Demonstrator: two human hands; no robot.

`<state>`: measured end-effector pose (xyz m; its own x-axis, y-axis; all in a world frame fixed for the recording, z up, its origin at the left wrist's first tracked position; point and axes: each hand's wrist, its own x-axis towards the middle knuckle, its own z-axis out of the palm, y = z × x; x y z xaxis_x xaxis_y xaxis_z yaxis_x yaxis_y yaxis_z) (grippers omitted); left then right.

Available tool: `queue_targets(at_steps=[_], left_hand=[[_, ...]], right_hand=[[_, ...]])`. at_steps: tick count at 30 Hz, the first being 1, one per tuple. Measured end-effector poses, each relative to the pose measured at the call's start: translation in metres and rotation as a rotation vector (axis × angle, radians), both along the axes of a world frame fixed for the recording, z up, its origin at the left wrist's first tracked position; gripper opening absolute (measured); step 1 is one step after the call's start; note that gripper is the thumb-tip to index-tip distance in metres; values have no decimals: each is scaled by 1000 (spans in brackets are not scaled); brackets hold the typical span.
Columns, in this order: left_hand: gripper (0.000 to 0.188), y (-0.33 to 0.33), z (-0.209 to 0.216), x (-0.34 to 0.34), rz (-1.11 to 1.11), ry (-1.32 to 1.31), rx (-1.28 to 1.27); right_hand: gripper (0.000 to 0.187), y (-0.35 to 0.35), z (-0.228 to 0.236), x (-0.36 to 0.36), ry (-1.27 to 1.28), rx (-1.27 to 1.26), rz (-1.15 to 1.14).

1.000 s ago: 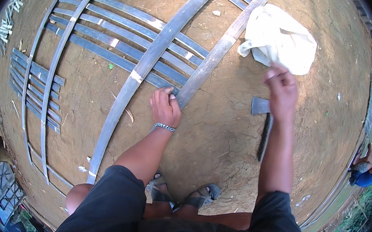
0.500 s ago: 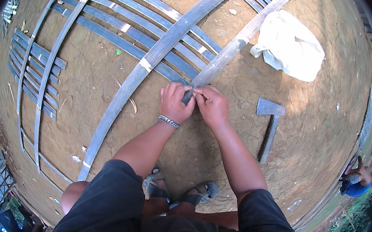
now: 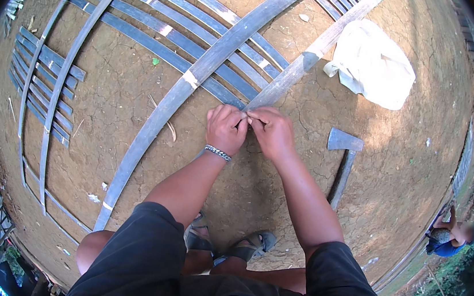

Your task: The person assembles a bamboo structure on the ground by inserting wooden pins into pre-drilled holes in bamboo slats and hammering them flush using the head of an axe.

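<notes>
Before me on the ground lies a lattice of dark, flat bamboo slats. Its nearest long slat (image 3: 291, 75) runs up and to the right from my hands, crossing the ends of thinner crosswise slats (image 3: 144, 43). My left hand (image 3: 226, 128) has its fingers curled closed at the slat's near end, a bracelet on the wrist. Right against it, my right hand (image 3: 273, 133) pinches at the same end with thumb and forefinger. The fingertips of both hands meet there and cover the slat's tip. Anything small between them is hidden.
A hatchet (image 3: 345, 141) lies on the dirt to the right, its handle toward me. Beyond it is a crumpled white sack (image 3: 376, 64). Another long slat (image 3: 163, 111) passes left of my hands. A person (image 3: 450, 235) sits at the far right edge.
Both hands stay together at the slat's end, which showed below the fingers earlier and is now covered. The view has shifted slightly.
</notes>
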<state>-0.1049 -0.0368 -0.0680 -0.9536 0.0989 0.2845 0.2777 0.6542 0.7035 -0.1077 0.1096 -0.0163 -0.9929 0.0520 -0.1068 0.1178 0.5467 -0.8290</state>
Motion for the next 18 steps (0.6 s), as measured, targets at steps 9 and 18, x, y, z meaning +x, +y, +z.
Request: queue_targets(at_steps=[9, 18], left_hand=[[10, 2, 4, -1, -7, 1, -5], [5, 0, 3, -1, 0, -2, -1]], right_hand=[[8, -2, -7, 12, -8, 31, -73], [6, -10, -2, 11, 50, 163, -54]])
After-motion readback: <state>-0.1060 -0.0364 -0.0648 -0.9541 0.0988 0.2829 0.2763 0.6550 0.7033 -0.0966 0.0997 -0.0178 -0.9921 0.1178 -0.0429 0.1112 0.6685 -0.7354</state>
